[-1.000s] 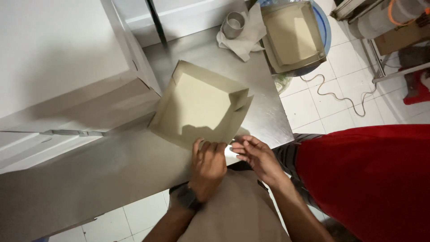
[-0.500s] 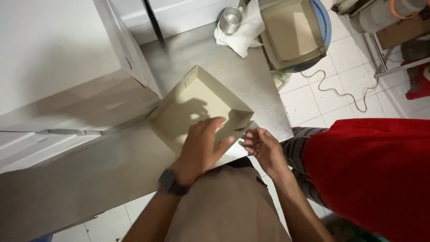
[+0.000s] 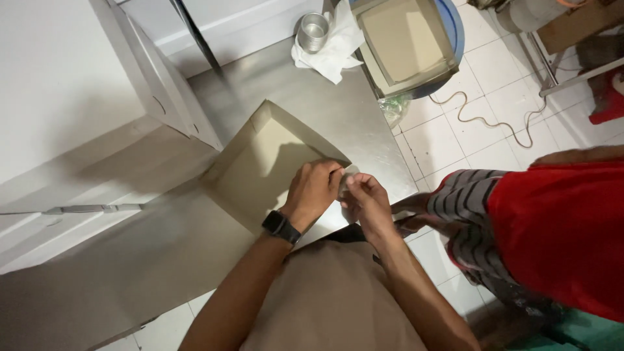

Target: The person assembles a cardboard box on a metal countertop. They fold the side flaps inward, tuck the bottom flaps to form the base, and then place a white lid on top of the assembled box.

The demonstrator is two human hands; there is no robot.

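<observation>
**Folding the near corner of a cardboard box**

Head view: the shallow tan box [image 3: 266,166] lies open on the steel desk [image 3: 130,260]. At the box's near right corner, the left hand [image 3: 313,192] pinches the flap [image 3: 348,174] in a clenched grip; the right hand [image 3: 367,201] grasps the same flap. This looks like corner assembly; next, the flap needs tucking flat against the box wall. Beyond the box stands a metal cup [image 3: 313,31].
</observation>
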